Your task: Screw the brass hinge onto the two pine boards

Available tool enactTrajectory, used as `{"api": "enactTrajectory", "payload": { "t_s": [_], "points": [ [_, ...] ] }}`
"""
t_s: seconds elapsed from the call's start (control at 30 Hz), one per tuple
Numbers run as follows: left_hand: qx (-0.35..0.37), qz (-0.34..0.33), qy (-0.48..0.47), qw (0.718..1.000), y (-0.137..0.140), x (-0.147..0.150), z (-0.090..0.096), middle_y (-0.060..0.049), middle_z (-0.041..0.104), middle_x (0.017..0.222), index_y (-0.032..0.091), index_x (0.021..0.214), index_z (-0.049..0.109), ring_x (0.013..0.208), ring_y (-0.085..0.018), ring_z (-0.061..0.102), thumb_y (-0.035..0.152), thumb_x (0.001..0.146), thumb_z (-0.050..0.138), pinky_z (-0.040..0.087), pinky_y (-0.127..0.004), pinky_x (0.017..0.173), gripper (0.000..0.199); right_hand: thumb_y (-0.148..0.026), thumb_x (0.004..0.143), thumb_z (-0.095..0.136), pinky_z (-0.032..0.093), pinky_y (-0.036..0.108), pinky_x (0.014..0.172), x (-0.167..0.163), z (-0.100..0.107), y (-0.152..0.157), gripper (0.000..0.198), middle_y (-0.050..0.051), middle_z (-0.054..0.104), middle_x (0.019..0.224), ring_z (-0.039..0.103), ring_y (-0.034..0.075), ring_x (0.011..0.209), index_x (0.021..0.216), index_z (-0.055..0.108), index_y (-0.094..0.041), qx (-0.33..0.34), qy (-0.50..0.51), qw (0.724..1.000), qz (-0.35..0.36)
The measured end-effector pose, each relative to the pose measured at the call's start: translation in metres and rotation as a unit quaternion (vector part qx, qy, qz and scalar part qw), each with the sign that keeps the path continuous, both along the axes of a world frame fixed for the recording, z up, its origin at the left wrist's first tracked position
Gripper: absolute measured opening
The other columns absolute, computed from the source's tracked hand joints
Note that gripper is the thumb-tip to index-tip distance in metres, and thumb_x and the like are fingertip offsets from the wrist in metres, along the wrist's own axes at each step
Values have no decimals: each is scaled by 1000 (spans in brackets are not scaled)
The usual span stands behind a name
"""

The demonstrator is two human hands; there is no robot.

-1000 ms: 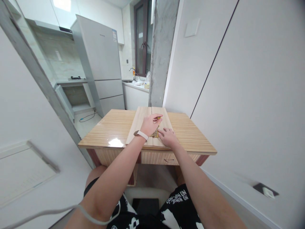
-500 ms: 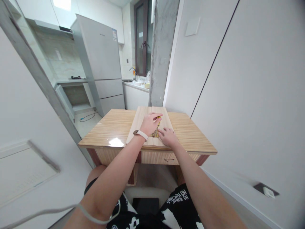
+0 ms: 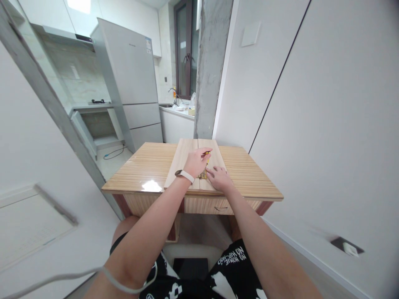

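Observation:
Two pale wooden boards, the left board and the right board, lie side by side with a narrow seam between them. A brass-coloured hinge spans this seam near the front, partly covered by my hands. My left hand, with a white-strapped watch on its wrist, is closed around a small yellow and black screwdriver. The screwdriver points down toward the hinge; its tip is too small to make out. My right hand rests on the right board, fingers stretched out beside the hinge.
The boards sit on a wood-grain table with a drawer at its front. A white wall stands at the right. Behind are a fridge and a sink counter. A pale cable crosses the lower left.
Both hands stay almost in place, the left still holding the screwdriver over the hinge. The whole view has shifted very slightly.

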State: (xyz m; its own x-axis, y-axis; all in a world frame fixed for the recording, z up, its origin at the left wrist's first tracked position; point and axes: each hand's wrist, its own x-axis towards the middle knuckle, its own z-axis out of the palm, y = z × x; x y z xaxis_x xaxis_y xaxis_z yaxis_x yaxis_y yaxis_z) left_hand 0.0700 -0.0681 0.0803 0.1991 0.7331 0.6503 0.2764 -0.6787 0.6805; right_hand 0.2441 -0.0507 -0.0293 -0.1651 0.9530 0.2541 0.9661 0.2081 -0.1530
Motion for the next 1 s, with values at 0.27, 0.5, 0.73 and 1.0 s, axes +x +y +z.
{"api": "enactTrajectory", "payload": {
  "t_s": [0.27, 0.5, 0.73, 1.0],
  "points": [
    [24, 73, 2, 997, 0, -1, 2, -6, 70, 99, 19, 97, 78, 76, -13, 67, 23, 81, 78, 61, -28, 77, 16, -60, 102, 29, 29, 47, 110, 0, 1, -1, 52, 7, 49, 149, 38, 30, 135, 146, 52, -43, 2, -10, 1000, 0],
    [-4, 24, 4, 1000, 2, -3, 0, -6, 74, 112, 21, 114, 73, 95, -15, 70, 12, 90, 64, 60, -31, 89, 27, -60, 102, 30, 30, 47, 109, 1, -2, 2, 52, 7, 50, 147, 39, 30, 134, 146, 51, -44, 1, -12, 1000, 1],
    [23, 30, -4, 999, 1, -3, -1, -7, 69, 107, 19, 99, 75, 86, -13, 68, 22, 85, 73, 61, -29, 80, 15, -61, 102, 29, 30, 46, 109, 0, -1, 1, 52, 7, 50, 147, 39, 30, 134, 145, 53, -44, 6, -11, 1000, -1],
    [10, 36, -7, 999, 5, -4, -2, -6, 72, 104, 20, 103, 75, 85, -13, 68, 16, 86, 70, 60, -29, 83, 18, -61, 103, 27, 27, 47, 110, 0, 0, 0, 53, 7, 48, 149, 36, 29, 136, 147, 50, -44, -12, -17, 1000, 0]
  ]
}}
